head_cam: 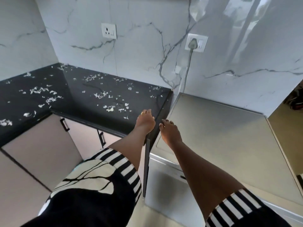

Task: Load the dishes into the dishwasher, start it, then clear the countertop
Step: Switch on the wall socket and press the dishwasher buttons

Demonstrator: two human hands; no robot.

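Both palms face away from the camera, so I cannot tell whether either hand holds anything. The left hand (146,122), a ring on one finger, lies with bent fingers at the right front corner of the desk (78,102). The right hand (168,130) is just beside it, fingers loosely curled with the tips down over the left edge of the dishwasher (213,128). Both arms reach straight forward, in short sleeves (124,164) banded black and white.

The dishwasher stands against the desk's right end. Its flat top is a dull, brushed silver, and its front is cut off below, with a small dark handle (182,177) hard to make out. The desk is glossy black stone, L-shaped, and strewn with small white scraps (113,108). Pale cupboard doors (41,145) sit below it. The wall is veined white marble with two sockets; a plug (192,42) in the right one trails a cable down behind the dishwasher.
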